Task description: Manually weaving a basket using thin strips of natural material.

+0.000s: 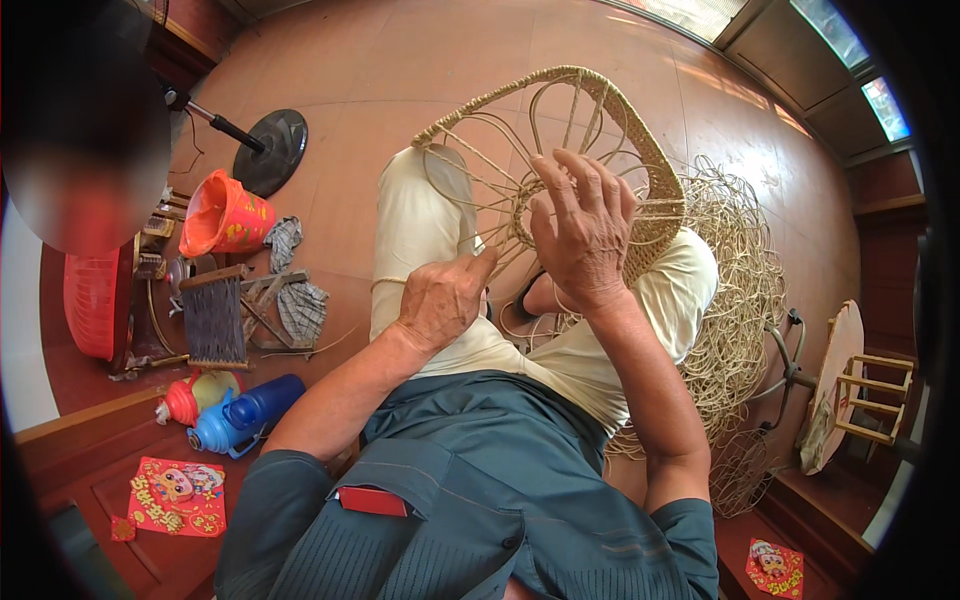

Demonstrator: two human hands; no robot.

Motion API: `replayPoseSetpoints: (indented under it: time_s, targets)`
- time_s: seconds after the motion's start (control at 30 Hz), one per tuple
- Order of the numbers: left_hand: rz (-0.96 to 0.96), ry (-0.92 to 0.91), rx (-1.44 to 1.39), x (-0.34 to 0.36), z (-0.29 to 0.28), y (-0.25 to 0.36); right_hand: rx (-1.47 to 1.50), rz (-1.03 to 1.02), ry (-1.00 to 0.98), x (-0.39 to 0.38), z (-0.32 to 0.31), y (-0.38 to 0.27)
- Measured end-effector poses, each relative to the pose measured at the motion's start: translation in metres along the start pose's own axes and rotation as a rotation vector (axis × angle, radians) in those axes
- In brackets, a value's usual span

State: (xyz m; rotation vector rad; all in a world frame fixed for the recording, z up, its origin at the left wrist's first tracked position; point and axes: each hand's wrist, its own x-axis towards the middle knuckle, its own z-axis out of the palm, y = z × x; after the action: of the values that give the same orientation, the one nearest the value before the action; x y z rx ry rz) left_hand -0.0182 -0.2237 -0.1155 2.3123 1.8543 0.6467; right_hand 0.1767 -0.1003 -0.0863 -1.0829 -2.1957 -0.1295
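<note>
A woven natural-fibre frame [655, 165] with a thick braided rim and cords running in to a central ring rests across my knees. My left hand [442, 300] is closed beside its near left side, thumb and forefinger pinched at a thin cord. Over the central ring is my right hand [588, 225], its fingers apart and bent, with the tips above the cords. No held thing shows in it, though its underside is hidden. One loop of cord [535, 108] stands up between ring and rim.
A big tangled heap of pale cord [735, 300] lies right of my legs. At left are a red bucket [228, 215], a small wooden stool [215, 320], a blue flask [262, 405] and a round black stand base [272, 150]. A round-topped stool [832, 385] lies tipped at right.
</note>
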Motion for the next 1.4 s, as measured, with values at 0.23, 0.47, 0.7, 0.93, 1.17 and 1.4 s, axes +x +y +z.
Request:
replayPoseSetpoints:
  time_s: [0.23, 0.47, 0.7, 0.93, 1.17, 1.4]
  targets:
    - [-0.022, -0.018, -0.02, -0.001, -0.004, -0.003, 0.027, -0.12, -0.123, 0.012, 0.009, 0.01]
    - [-0.011, 0.029, -0.034, 0.003, -0.003, -0.005, 0.061, 0.034, -0.412, 0.043, -0.004, 0.011]
    - [-0.105, 0.032, -0.054, -0.002, -0.009, -0.007, 0.3, 0.018, -0.472, 0.05, 0.019, 0.029]
    - [-0.138, 0.208, -0.148, 0.033, -0.032, -0.024, 0.437, 0.216, -0.338, 0.065, 0.005, 0.046]
    - [0.007, 0.476, -0.07, 0.102, -0.054, -0.051, 0.534, 0.505, 0.017, 0.079, -0.006, 0.057]
    - [-0.115, 0.526, -0.407, 0.155, -0.057, -0.031, 0.817, 0.874, 0.262, 0.029, 0.025, 0.027]
